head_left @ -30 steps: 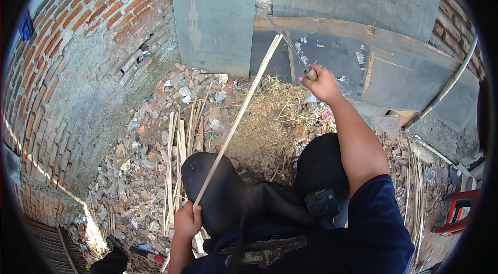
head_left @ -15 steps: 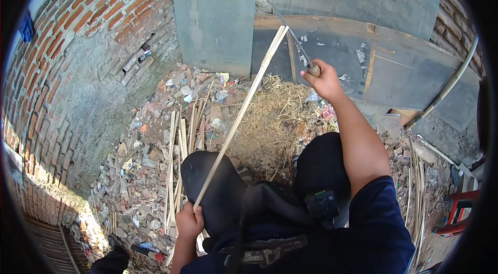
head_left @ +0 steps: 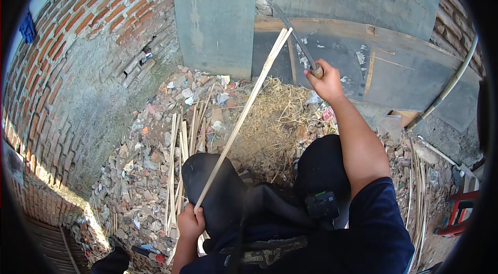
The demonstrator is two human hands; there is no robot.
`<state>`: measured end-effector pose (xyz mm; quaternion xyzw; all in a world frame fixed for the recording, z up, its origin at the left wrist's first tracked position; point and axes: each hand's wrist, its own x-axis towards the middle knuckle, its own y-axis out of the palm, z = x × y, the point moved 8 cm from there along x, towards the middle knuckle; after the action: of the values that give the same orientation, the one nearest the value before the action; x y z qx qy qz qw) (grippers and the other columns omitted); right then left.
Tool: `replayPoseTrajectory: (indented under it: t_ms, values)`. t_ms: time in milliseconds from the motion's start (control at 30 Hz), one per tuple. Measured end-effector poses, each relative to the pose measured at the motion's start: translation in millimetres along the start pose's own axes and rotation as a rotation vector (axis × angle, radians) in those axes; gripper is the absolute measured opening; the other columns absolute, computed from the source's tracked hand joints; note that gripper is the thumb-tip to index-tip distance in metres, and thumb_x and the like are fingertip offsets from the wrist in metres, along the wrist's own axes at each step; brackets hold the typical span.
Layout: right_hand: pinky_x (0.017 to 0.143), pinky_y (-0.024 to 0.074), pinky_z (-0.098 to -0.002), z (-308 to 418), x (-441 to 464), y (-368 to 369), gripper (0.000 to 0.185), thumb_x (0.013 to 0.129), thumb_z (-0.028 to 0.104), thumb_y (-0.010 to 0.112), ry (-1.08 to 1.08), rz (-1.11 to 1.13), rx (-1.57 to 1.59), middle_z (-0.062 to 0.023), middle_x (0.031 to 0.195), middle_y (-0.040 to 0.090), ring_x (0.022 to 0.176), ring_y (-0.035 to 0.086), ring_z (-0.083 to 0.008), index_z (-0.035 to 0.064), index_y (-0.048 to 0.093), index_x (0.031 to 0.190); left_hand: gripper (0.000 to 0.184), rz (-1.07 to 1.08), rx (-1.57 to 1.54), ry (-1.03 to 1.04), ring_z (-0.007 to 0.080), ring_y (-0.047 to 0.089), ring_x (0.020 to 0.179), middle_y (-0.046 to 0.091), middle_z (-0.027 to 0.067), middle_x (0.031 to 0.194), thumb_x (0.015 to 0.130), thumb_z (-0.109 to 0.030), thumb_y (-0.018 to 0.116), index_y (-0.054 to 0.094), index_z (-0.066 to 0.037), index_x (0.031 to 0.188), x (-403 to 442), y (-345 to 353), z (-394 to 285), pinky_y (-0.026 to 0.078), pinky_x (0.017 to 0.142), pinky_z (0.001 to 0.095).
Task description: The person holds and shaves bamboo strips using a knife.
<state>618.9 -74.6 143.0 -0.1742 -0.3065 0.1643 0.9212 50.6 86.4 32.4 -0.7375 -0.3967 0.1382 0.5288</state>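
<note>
My left hand (head_left: 191, 221) is closed round the lower end of a long pale strip of split wood or bamboo (head_left: 241, 118), which slants up to the right across my knee. Its top end looks split into thin pieces. My right hand (head_left: 324, 81) grips the wooden handle of a long knife (head_left: 301, 43). The blade points up and to the left and passes at the strip's top end; whether they touch I cannot tell. Dry shavings (head_left: 270, 118) lie on the ground between and beyond my knees.
More long strips (head_left: 172, 170) lie on rubble at the left, and others (head_left: 419, 186) at the right. A brick wall (head_left: 57, 82) stands left, grey panels (head_left: 215, 25) ahead. A red object (head_left: 459, 214) is at the right edge, a dark shoe or leg (head_left: 111, 261) at lower left.
The strip's top end has shifted slightly up and right. My right hand and the knife have moved a little to the right, with the blade's angle changed slightly.
</note>
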Motion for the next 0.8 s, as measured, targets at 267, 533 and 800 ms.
replayPoseTrajectory:
  t_ms: [267, 533, 800]
  values:
    - [0.070, 0.0546, -0.0433, -6, 2, -6, 0.028, 0.083, 0.023, 0.077, -0.019, -0.039, -0.087, -0.0193, 0.082, 0.072, 0.077, 0.070, -0.0404, 0.0072, 0.066, 0.103, 0.036, 0.014, -0.043, 0.004, 0.0476, 0.060, 0.058, 0.057, 0.0225, 0.060, 0.097, -0.033, 0.060, 0.050, -0.004, 0.079, 1, 0, 3, 0.046, 0.052, 0.0523]
    - [0.074, 0.0534, -0.0497, 10, 3, -22, 0.022, 0.080, 0.018, 0.073, -0.168, -0.246, -0.345, -0.0127, 0.086, 0.071, 0.082, 0.068, -0.0400, 0.0132, 0.064, 0.100, 0.045, 0.114, -0.240, 0.049, 0.0460, 0.056, 0.054, 0.051, 0.0212, 0.057, 0.102, -0.038, 0.056, 0.046, -0.003, 0.075, 9, -6, 5, 0.040, 0.049, 0.0480]
    - [0.075, 0.0534, -0.0477, 12, 4, -12, 0.024, 0.079, 0.019, 0.073, -0.262, -0.198, -0.449, -0.0103, 0.086, 0.072, 0.079, 0.068, -0.0385, 0.0134, 0.064, 0.101, 0.047, 0.178, -0.345, 0.043, 0.0291, 0.047, 0.048, 0.045, 0.0156, 0.056, 0.105, -0.037, 0.052, 0.045, -0.002, 0.074, 20, -9, 2, 0.037, 0.049, 0.0408]
